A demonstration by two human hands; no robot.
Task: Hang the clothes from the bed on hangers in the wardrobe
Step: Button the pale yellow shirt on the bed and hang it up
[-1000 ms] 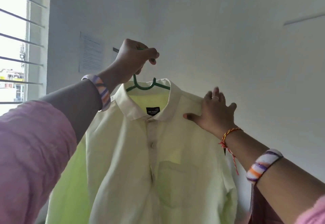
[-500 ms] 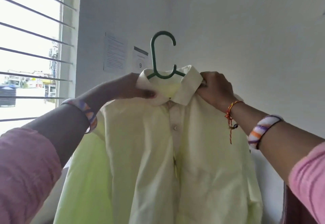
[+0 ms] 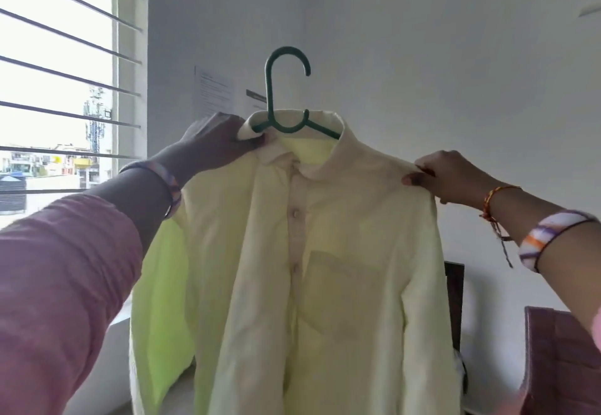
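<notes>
A pale yellow-green button shirt (image 3: 325,252) hangs on a green plastic hanger (image 3: 286,95), held up in front of a white wall. The hanger's hook stands free above the collar. My left hand (image 3: 214,141) grips the left side of the collar and the hanger end under it. My right hand (image 3: 445,173) pinches the shirt's right shoulder seam. The shirt front is buttoned and its chest pocket faces me. Neither the bed nor the wardrobe is in view.
A barred window (image 3: 65,89) fills the left side. Paper notices (image 3: 214,92) are stuck on the wall behind the shirt. A dark panel (image 3: 455,300) and a maroon padded piece (image 3: 559,359) stand at the lower right.
My right hand has slid from the collar out to the right shoulder. My left hand stays at the collar. The view has panned, so the shirt sits further right.
</notes>
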